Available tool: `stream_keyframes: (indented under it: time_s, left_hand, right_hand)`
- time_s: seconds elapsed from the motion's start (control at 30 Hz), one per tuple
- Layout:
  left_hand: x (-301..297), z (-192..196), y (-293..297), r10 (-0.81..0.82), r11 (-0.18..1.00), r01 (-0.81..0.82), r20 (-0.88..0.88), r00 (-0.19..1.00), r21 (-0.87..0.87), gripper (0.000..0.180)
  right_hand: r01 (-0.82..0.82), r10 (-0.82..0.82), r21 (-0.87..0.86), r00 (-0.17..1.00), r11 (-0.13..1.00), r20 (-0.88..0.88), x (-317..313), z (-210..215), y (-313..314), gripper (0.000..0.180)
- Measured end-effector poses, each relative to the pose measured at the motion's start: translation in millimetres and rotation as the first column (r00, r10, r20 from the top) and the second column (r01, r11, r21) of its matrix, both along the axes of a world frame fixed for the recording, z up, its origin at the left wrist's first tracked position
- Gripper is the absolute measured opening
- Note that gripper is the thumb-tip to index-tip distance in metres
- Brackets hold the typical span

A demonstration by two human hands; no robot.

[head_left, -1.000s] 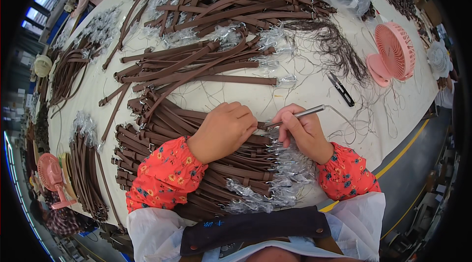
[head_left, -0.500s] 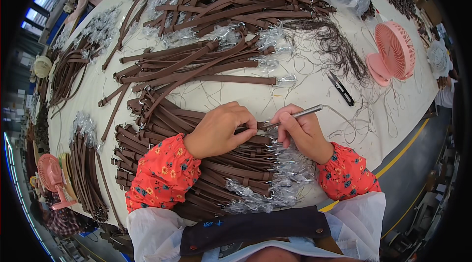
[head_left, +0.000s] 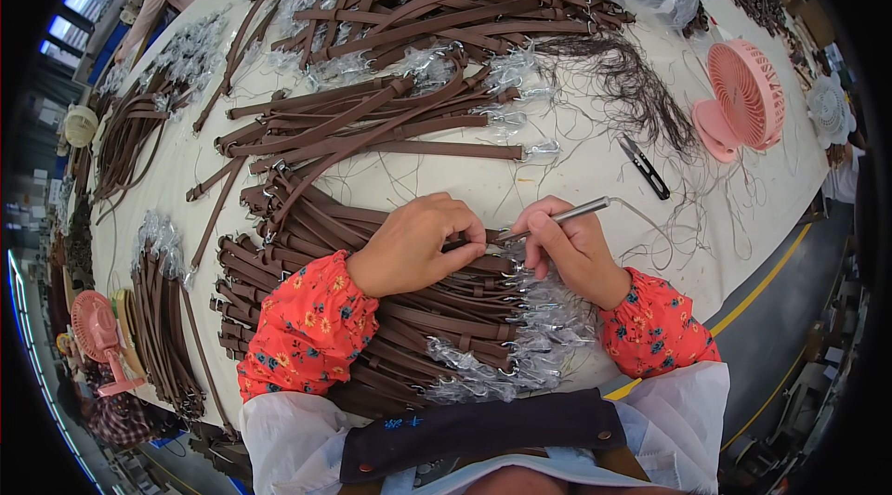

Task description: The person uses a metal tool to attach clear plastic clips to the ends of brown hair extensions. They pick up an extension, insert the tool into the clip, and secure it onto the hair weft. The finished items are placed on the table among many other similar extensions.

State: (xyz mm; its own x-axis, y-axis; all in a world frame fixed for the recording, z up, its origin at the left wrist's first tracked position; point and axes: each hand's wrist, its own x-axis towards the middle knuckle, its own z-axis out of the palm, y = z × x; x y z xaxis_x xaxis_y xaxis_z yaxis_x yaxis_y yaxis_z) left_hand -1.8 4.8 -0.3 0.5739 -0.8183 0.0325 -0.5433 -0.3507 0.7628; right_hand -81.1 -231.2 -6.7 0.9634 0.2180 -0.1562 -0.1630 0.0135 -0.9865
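My left hand (head_left: 418, 246) pinches a brown strap (head_left: 454, 243) between thumb and forefinger, over a heap of similar straps (head_left: 446, 317). In my right hand (head_left: 578, 252) is a slim metal pen-shaped tool (head_left: 587, 208), with a thin cord (head_left: 655, 224) trailing from its back end. The tool's tip points left, close to my left fingertips. Whether it touches the strap I cannot tell. Clear plastic wrapping (head_left: 553, 332) covers the metal hardware at the heap's right side, below my right hand.
Black thread snips (head_left: 646, 168) lie right of my hands, with loose dark threads (head_left: 641, 77) behind. A pink fan (head_left: 743, 96) stands at the far right. More brown straps (head_left: 446, 7) are piled at the back, and a bundle (head_left: 167, 337) lies at left.
My hands, the strap and the pen-shaped tool have hardly moved. The person at the far upper left has reached an arm further down and left.
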Motion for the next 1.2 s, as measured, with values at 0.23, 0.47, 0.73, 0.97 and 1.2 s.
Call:
stream_keyframes:
  time_s: [0.23, 0.47, 0.73, 0.97, 1.2]
  left_hand:
    - [-1.5, -2.7, -0.7, 0.095, 0.995, -0.091, 0.137, 0.986, -0.035, 0.018]
    - [-4.1, -5.0, -4.2, 0.037, 0.999, -0.037, 0.433, 0.901, -0.009, 0.018]
    - [-3.4, -4.6, -2.2, 0.113, 0.993, -0.113, -0.021, 0.993, -0.029, 0.018]
    - [-8.1, -1.6, -11.3, 0.122, 0.992, -0.121, 0.047, 0.991, -0.026, 0.029]
    - [-8.8, -5.7, -10.7, 0.094, 0.995, -0.09, 0.1, 0.991, -0.039, 0.031]
  right_hand:
    - [0.061, -0.063, 0.094, 0.998, 0.994, 0.011, -2.0, -9.5, -0.3, 0.031]
    - [0.065, -0.094, 0.138, 0.973, 0.988, 0.209, -2.6, -16.4, 0.8, 0.029]
    - [0.085, -0.112, 0.124, 0.967, 0.989, 0.23, -2.0, -14.6, 0.2, 0.028]
    - [0.133, -0.177, 0.202, 0.96, 0.97, 0.219, 1.4, -12.6, 3.1, 0.031]
    - [0.169, -0.21, 0.213, 0.96, 0.962, 0.187, 1.7, -13.2, 3.5, 0.032]
